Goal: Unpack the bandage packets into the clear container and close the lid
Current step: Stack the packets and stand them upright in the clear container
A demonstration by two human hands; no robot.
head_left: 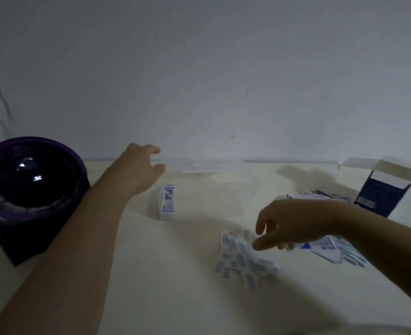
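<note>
Paper-wrapped in blue and white, the packets point(244, 258) look feather-light, thin and floppy. A stack should slide apart easily, so I would pinch one across its short sides, thumb on top and fingers below, and squeeze just enough to keep the strips together. One fan lies on the counter point(170, 274) in front of the container, spreading from far left to near right; blur hides how each strip points. More loose packets point(330, 245) lie to its right, and another heap point(315, 195) sits farther back.

The right hand point(294, 224) hangs just over the fan and the loose ones, its fingers spread and pointing down and its thumb stretched toward the fan. I see nothing plainly pinched, though blur hides the fingertips.

The container point(248, 189) is clear, stiff plastic, probably light and slick, and apt to skid if pushed. It stands mid-counter near the wall. Its lid cannot be told from its walls. One stack point(167, 201) already stands on edge against its left wall, long axis running away from the person.

The left hand point(143, 165) is at the container's far left corner with its fingers loosely curled. I cannot tell whether it grips the rim or only steadies it.

An open blue box point(380, 192) stands far right, and a dark purple round device point(28, 184) sits far left.
</note>
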